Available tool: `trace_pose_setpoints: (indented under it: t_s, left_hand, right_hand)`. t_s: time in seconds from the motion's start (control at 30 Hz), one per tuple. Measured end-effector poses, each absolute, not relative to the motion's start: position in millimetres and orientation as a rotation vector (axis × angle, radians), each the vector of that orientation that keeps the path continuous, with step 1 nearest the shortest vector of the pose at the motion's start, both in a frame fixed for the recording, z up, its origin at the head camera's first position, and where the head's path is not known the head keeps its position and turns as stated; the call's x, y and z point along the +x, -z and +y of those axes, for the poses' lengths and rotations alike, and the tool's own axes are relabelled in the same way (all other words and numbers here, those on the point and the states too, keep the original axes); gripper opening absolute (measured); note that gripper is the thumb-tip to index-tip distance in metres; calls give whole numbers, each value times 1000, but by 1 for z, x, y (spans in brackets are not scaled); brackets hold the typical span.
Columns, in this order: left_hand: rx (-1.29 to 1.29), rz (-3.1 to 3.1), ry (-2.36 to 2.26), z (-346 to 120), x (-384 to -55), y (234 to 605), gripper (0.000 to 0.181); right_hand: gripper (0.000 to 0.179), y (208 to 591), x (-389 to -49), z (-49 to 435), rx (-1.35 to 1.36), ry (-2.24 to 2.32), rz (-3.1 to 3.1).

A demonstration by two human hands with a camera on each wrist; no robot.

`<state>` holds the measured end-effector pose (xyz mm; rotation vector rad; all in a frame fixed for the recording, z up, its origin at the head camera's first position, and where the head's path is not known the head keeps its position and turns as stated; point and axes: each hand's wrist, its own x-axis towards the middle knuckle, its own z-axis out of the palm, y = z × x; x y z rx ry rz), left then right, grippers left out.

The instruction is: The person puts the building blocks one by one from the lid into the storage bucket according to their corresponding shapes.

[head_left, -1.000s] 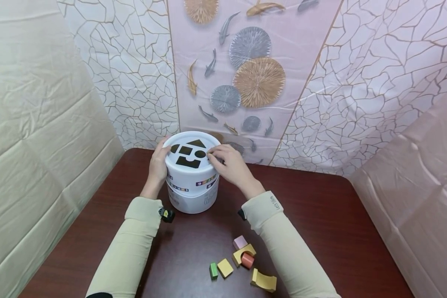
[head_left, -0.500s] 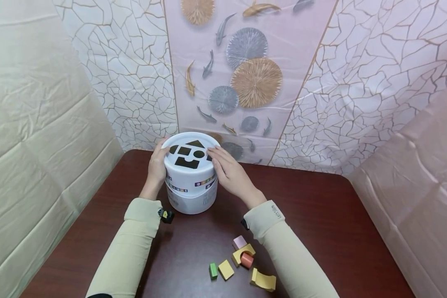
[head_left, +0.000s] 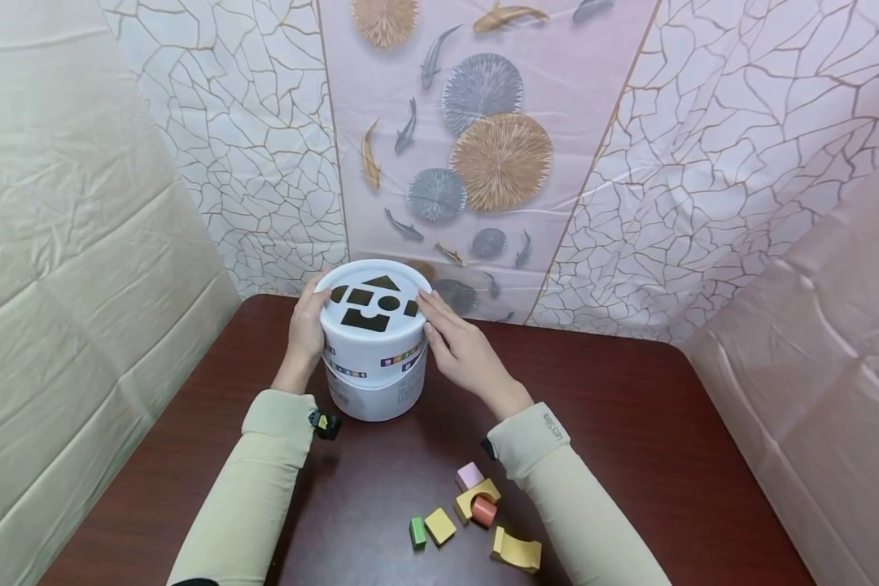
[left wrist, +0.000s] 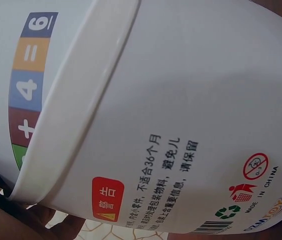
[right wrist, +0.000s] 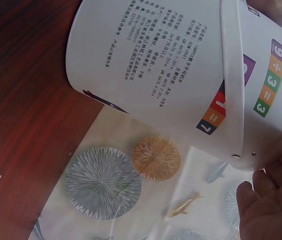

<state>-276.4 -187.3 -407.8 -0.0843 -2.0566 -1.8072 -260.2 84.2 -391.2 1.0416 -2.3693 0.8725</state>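
A white shape-sorter bucket (head_left: pixel 372 355) stands upright near the table's back edge. Its lid (head_left: pixel 407 281) has several cut-out holes, among them a triangle, a circle and an arch. At the bucket's left side, my left hand (head_left: pixel 306 330) grips it, thumb over the rim and fingers mostly hidden behind. On the opposite side, my right hand (head_left: pixel 470 352) rests its nearly straight fingers against the lid's edge. In the left wrist view, printed labels cover the bucket wall (left wrist: pixel 205 110). The right wrist view shows my right fingers (right wrist: pixel 268 192) beside the lid.
On the dark wooden table (head_left: pixel 615 423) lie a green block (head_left: pixel 417 533), a yellow block (head_left: pixel 440 526), a pink block (head_left: pixel 470 476), a red cylinder (head_left: pixel 483 511), a yellow arch block (head_left: pixel 465 506) and a yellow curved block (head_left: pixel 516 551). Patterned cloth (head_left: pixel 264 163) hangs behind.
My right hand has gone from bent fingers beside the lid's round hole to straighter fingers at the right rim. The hole at the lid's right edge now shows. My left hand stays put.
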Motion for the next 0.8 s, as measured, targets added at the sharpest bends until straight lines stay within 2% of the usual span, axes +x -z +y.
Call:
trace_pose_setpoints:
  t_s: [0.8]
  left_hand:
    - [-79,-2055,1813,-186,-274,406,52]
  right_hand:
    - [46,398,-254,91,1063,-959,-2283]
